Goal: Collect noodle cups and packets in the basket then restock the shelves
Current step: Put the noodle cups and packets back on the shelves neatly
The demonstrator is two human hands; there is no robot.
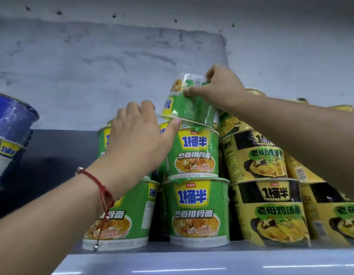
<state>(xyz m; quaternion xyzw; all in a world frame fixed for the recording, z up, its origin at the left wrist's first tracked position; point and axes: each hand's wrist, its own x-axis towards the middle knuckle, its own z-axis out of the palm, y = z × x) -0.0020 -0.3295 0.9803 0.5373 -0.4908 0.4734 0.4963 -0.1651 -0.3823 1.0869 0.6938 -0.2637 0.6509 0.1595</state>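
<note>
A green noodle cup sits upside down on top of a stack of two upright green cups on the shelf. My right hand grips its upturned base, thumb on the front and fingers over the top. My left hand, a red string bracelet on its wrist, lies over the upper cup of a second green stack to the left, fingers curled over it, thumb touching the rim of the inverted cup.
Yellow-and-black noodle cups are stacked tight against the green ones on the right. Blue cups stand stacked at the far left, with a dark gap between them and the green stacks. A grey wall rises behind the shelf.
</note>
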